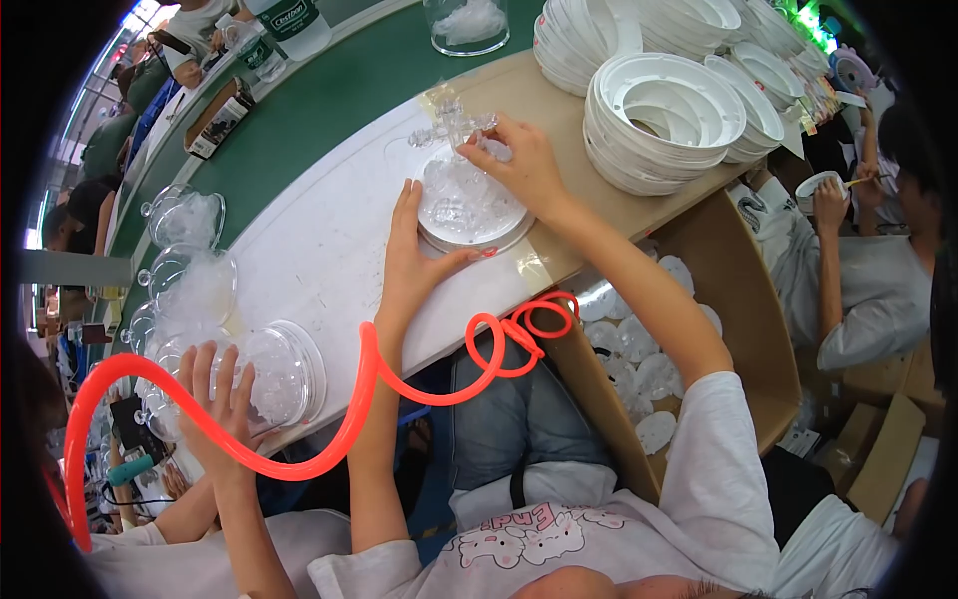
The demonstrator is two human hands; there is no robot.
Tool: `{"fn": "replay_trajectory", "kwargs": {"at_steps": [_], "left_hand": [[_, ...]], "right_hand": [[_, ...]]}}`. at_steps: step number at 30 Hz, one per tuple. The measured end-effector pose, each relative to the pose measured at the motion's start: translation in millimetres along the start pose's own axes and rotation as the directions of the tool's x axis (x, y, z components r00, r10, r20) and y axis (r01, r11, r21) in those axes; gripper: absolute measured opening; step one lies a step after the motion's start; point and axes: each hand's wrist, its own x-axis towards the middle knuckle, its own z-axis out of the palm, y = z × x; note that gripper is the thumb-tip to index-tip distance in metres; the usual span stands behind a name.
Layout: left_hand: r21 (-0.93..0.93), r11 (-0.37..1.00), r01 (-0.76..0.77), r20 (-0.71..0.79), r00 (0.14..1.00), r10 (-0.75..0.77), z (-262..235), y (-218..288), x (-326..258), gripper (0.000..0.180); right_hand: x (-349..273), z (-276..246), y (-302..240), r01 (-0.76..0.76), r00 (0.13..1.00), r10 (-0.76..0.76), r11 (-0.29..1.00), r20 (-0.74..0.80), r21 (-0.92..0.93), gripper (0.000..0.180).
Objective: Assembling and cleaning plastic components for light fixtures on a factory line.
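Note:
A round dish-like part [454,236], with a pale rim and clear contents, sits on the white board in front of me. My left hand [409,245] braces it, fingers stretched along its left side and thumb along its near rim. At its far edge my right hand [514,165] pinches with thumb and forefinger beside a clear branching plastic piece [449,128]. That piece seems to be between the fingertips, though the contact is partly hidden. Glints and transparency blur where the clear parts meet.
Stacks of white plastic rings [664,110] stand at the right. An open cardboard box [743,329] beside me holds clear discs. A red coiled hose [299,467] crosses in front. At left, another person's hand [220,399] is by clear round covers [299,374]. A clear tub [467,42] stands behind.

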Motion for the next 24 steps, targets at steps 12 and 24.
{"fn": "replay_trajectory", "kwargs": {"at_steps": [12, 24], "left_hand": [[0.011, 1.0, -0.019, -0.012, 1.0, 0.019, 0, 2, -2, 0.1], [-0.031, 0.999, -0.026, -0.015, 1.0, 0.025, 1, -1, -1, 0.1]], "right_hand": [[-2, -2, 1, -0.071, 0.996, 0.068, 0.996, 0.051, 0.052, 0.03], [-20, -49, -11, -0.133, 0.954, 0.136, 0.991, 0.266, -0.031, 0.044]]}}
